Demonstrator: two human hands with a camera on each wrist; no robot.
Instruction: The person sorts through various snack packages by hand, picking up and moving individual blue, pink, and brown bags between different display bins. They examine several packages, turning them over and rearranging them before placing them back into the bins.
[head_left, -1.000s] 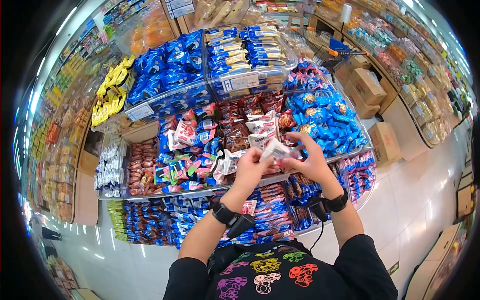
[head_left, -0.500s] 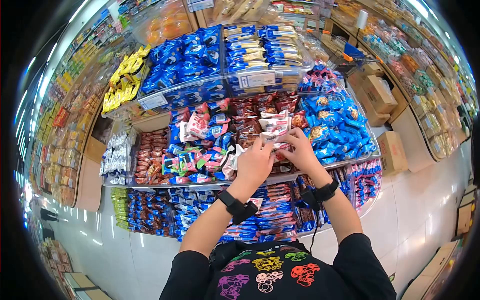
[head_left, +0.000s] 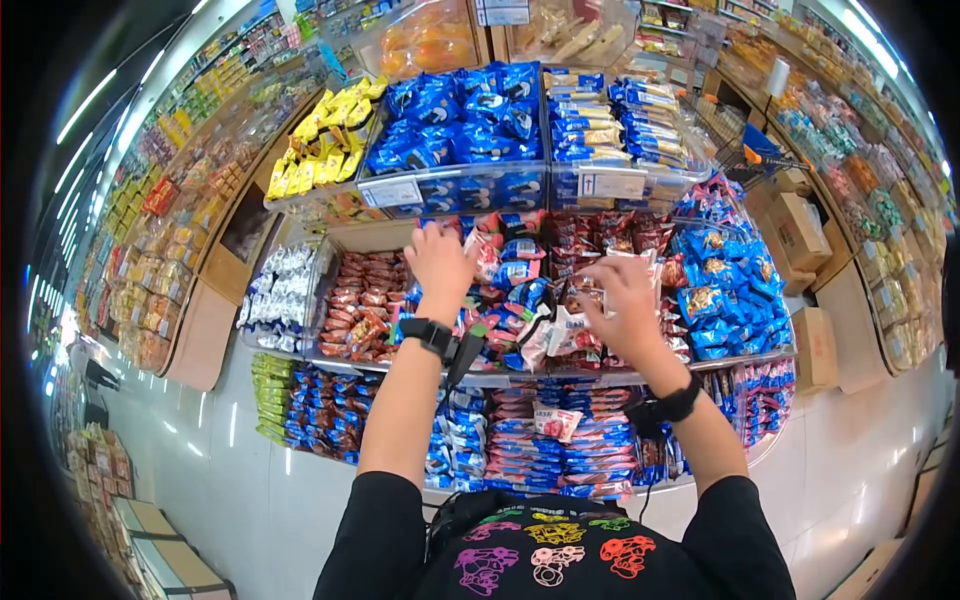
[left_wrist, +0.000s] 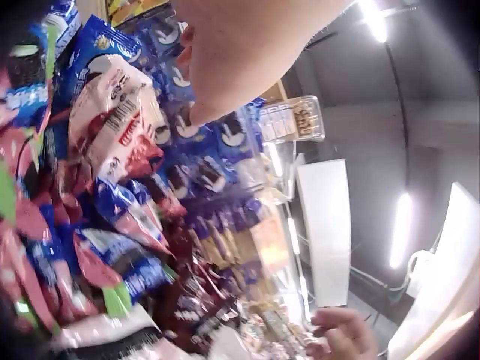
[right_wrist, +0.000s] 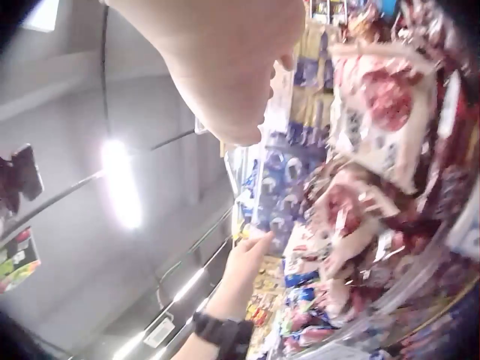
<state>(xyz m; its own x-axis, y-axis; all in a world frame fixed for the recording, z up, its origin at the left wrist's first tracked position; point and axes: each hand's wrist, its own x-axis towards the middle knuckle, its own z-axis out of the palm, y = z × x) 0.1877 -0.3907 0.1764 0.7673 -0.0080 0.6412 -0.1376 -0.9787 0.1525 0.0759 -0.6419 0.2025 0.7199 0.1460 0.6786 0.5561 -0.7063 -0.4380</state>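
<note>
Left hand (head_left: 440, 258), fingers wide, over pink packets (head_left: 492, 252) at 11 o'clock; right hand (head_left: 628, 298) at white packets (head_left: 566, 332), cannot tell its fingers.

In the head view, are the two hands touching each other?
No: the left hand reaches over the pink and blue packets, while the right hand is well apart from it, at the dark red packets.

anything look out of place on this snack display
One white packet lies alone on the rows of red and blue packs in the lower tier. It resembles the white packets heaped in the middle bin above, so it looks strayed or dropped.
</note>
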